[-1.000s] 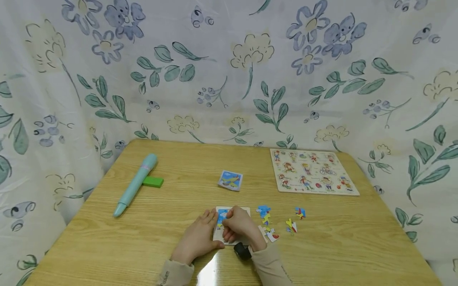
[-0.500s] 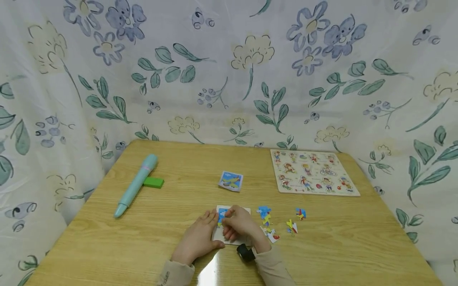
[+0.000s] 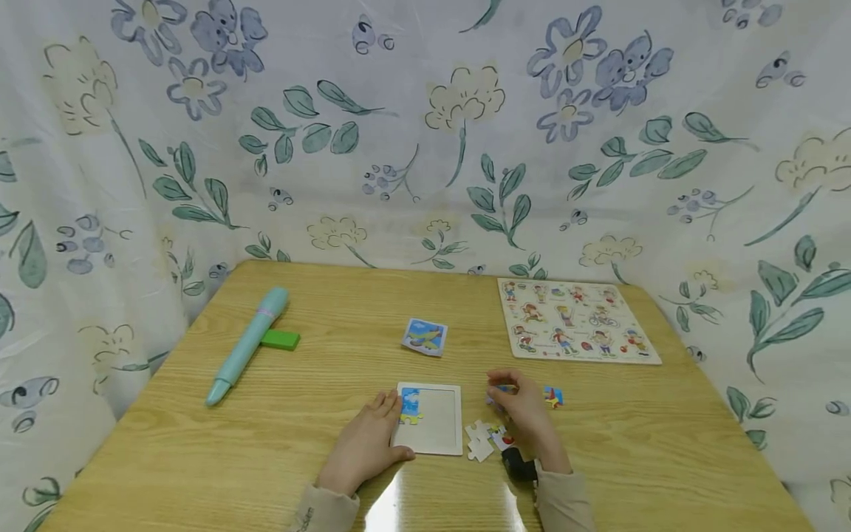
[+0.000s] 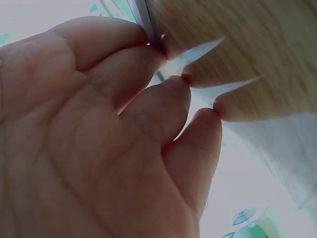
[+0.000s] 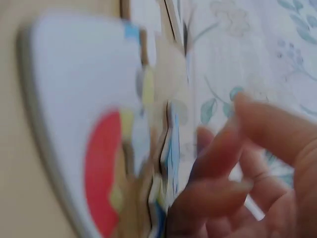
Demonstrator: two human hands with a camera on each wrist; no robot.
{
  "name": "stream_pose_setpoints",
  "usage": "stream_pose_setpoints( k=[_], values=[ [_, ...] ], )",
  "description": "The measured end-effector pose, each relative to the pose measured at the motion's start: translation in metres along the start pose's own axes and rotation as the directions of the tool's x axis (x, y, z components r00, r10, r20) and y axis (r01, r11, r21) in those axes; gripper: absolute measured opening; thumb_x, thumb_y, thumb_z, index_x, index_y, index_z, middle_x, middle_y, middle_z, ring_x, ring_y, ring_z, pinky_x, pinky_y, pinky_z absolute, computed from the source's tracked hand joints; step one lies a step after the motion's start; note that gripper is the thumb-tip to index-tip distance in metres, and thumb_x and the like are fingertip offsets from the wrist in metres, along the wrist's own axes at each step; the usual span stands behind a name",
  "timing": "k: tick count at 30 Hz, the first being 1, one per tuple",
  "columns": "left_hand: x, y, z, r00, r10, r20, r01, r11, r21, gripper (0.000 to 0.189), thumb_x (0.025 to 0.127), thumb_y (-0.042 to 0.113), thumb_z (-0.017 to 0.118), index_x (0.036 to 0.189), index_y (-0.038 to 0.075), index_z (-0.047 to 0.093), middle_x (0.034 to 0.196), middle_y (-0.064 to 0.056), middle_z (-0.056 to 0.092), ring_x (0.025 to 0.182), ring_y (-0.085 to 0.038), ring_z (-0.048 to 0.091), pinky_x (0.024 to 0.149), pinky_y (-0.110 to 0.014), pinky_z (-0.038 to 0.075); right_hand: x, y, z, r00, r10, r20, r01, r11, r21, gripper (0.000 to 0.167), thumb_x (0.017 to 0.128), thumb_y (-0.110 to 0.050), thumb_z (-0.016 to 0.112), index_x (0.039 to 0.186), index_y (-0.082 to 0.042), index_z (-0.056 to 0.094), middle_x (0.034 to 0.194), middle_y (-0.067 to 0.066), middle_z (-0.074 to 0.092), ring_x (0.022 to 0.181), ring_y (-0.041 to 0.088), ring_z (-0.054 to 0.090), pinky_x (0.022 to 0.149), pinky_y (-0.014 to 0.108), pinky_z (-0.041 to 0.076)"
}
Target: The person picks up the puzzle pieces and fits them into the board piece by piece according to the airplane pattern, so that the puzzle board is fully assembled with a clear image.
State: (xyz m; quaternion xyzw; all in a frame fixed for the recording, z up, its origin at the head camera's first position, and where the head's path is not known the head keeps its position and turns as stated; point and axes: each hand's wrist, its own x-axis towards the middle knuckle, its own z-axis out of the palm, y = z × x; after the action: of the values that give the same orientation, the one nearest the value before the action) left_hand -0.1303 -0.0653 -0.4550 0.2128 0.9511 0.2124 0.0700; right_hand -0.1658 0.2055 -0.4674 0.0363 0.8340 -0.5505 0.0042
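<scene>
A floral curtain [image 3: 412, 207] hangs behind the table [image 3: 332, 310]. Near the table's far right corner lies a wooden puzzle board [image 3: 625, 360] printed with children. Toward the left edge, a turquoise pen-shaped object [image 3: 246, 347] slants beside the far left corner. The left hand [image 3: 364, 442] lies at the middle of the near side, its fingers extended against the left edge of a square jigsaw tray [image 3: 439, 421]. Right of the tray, the right hand [image 3: 528, 410] is over loose pieces, fingers loosely bent and apart, nothing seen between them; whether they touch a piece cannot be told. A small airplane picture card [image 3: 425, 337] sits between tray and far edge; a green block [image 3: 282, 340] is next to the turquoise object. Blue-and-yellow jigsaw pieces [image 3: 410, 401] fill the tray's far left corner. Smallest are the loose jigsaw pieces: pale ones [image 3: 479, 441] beside the tray, a blue-and-red one [image 3: 553, 397] toward the table's right edge.
</scene>
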Motion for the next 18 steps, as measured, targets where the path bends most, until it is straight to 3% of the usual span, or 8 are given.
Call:
stream_pose_setpoints(
  k=[6,9,13,18],
  values=[
    [0.000,-0.002,0.000,1.000,0.004,-0.005,-0.004,1.000,-0.009,0.091,0.077,0.045,0.075,0.143,-0.007,0.041,0.153,-0.022,0.036,0.142,-0.041,0.033,0.116,-0.057,0.030,0.000,0.003,-0.012,0.993,0.014,-0.114,-0.024,0.996,-0.088,0.025,0.092,-0.005,0.061,0.117,0.000,0.065,0.104,0.015,0.064,0.075,0.010,0.055,0.060,0.018,0.044],
    [0.000,-0.004,0.001,1.000,0.013,-0.009,-0.014,1.000,-0.019,0.090,0.078,0.045,0.074,0.144,-0.006,0.039,0.155,-0.021,0.032,0.144,-0.041,0.030,0.118,-0.058,0.027,-0.003,0.004,-0.021,0.993,0.007,-0.118,-0.020,0.994,-0.106,0.026,0.095,-0.005,0.058,0.120,-0.003,0.065,0.110,0.016,0.063,0.066,0.009,0.049,0.051,0.018,0.039],
    [0.001,-0.006,0.002,1.000,0.020,0.002,-0.020,0.999,-0.035,0.088,0.080,0.043,0.074,0.145,-0.005,0.039,0.156,-0.020,0.032,0.144,-0.041,0.029,0.118,-0.057,0.027,-0.009,0.007,-0.033,1.000,-0.023,0.012,0.025,0.977,-0.211,0.038,0.091,0.003,0.059,0.127,-0.007,0.062,0.123,0.016,0.063,0.061,0.010,0.043,0.048,0.019,0.035],
    [0.001,-0.007,0.003,1.000,0.020,0.010,-0.019,0.999,-0.050,0.087,0.080,0.043,0.074,0.144,-0.005,0.040,0.156,-0.019,0.032,0.144,-0.041,0.030,0.118,-0.057,0.028,-0.010,0.009,-0.039,0.985,-0.074,0.158,0.113,0.960,-0.258,0.051,0.085,0.010,0.059,0.134,-0.004,0.056,0.130,0.020,0.060,0.064,0.011,0.039,0.052,0.019,0.033]
  ],
)
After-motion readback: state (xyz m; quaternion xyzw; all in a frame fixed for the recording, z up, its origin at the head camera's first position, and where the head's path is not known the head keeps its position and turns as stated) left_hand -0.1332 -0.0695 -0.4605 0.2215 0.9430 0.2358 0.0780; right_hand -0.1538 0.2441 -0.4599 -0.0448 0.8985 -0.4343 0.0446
